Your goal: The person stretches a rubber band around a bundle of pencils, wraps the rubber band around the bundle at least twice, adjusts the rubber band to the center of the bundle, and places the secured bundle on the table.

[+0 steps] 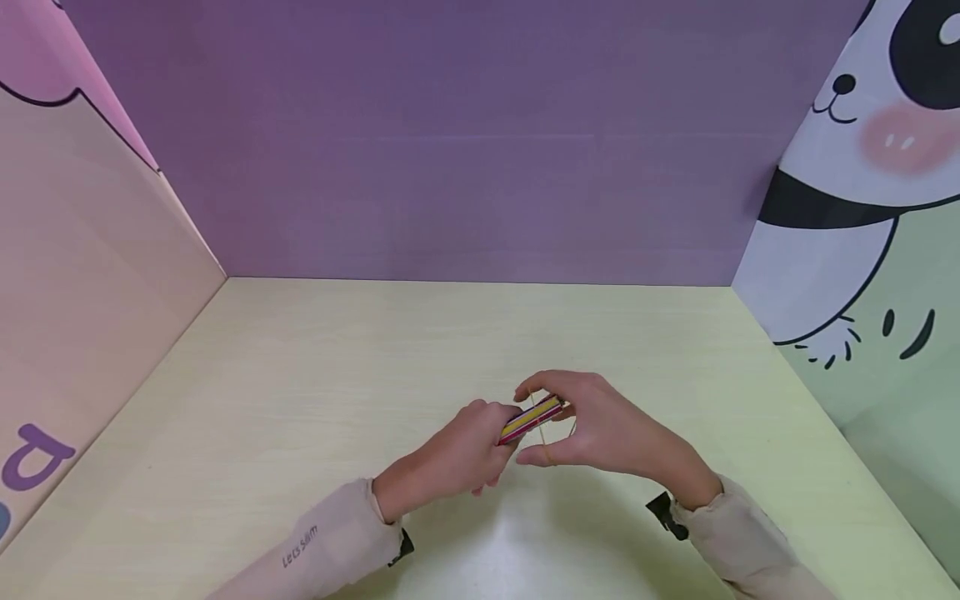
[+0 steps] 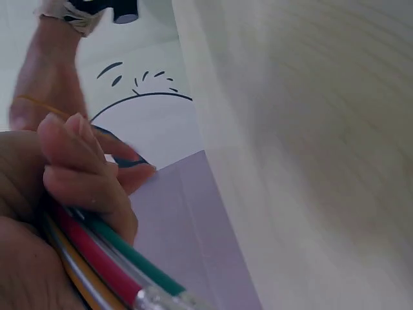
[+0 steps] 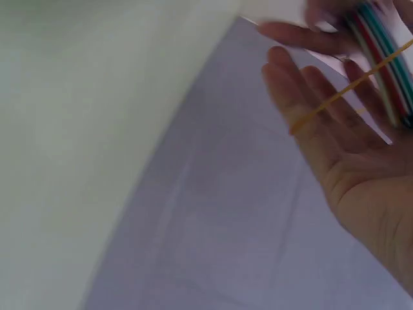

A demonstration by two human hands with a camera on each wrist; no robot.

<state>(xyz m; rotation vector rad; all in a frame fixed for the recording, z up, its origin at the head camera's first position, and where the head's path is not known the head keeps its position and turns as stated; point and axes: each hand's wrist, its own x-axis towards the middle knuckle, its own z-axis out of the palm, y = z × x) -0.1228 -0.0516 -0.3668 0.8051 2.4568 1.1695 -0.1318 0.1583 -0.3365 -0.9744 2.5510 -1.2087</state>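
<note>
Head view: the left hand [image 1: 468, 442] grips a slim bundle of multicoloured sticks [image 1: 531, 419], perhaps pencils, above the pale wooden tabletop [image 1: 247, 400]; the right hand [image 1: 603, 422], fingers spread, stretches a thin orange elastic band [image 3: 335, 98]. Likely light, stiff, slippery; grip mid-length.

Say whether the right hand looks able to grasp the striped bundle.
Likely yes: the striped bundle juts from the left hand toward the right hand, with only a thin band nearby.
</note>
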